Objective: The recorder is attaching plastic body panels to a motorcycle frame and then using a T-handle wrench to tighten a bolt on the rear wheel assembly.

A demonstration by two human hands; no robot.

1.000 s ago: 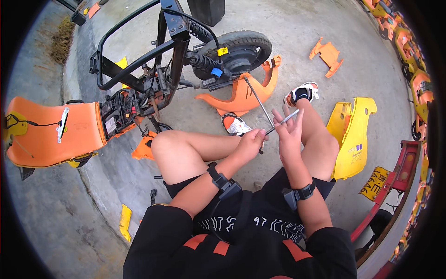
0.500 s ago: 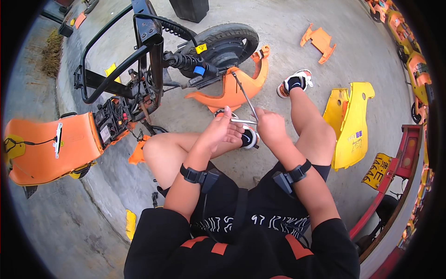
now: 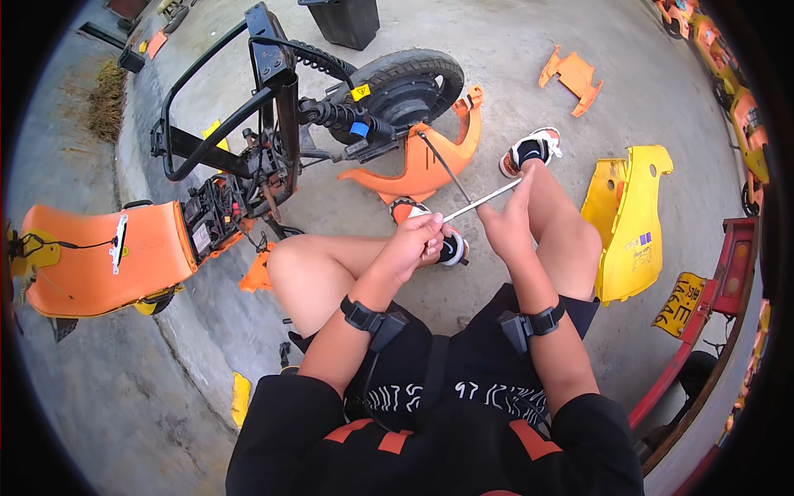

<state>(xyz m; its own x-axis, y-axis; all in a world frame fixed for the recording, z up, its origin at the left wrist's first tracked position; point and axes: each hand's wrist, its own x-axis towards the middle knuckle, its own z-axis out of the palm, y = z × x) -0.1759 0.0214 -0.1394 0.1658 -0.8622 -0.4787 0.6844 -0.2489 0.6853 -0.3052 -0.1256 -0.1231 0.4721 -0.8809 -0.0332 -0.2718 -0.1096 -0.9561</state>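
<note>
A silver T-handle wrench (image 3: 478, 197) reaches from my hands toward the rear wheel (image 3: 394, 97) of a stripped black scooter frame (image 3: 277, 124). Its far end is near the hub, above a curved orange panel (image 3: 413, 165); I cannot tell what it fits. My left hand (image 3: 409, 248) is closed on the lower left end of the crossbar. My right hand (image 3: 511, 219) has its fingers stretched out against the bar's upper right part, thumb apart. I sit on the concrete, legs bent, shoes beside the orange panel.
The orange seat section (image 3: 99, 256) is at left. A yellow panel (image 3: 620, 231) lies right of my leg, a red part with plate (image 3: 711, 273) farther right. An orange piece (image 3: 571, 78) and a black bin (image 3: 343, 21) are ahead; more scooters (image 3: 748, 140) line the right edge.
Since half a second ago, my left fingers have closed on the bar and my right hand has loosened from its grip and moved rightward. The crossbar now slants up to the right.
</note>
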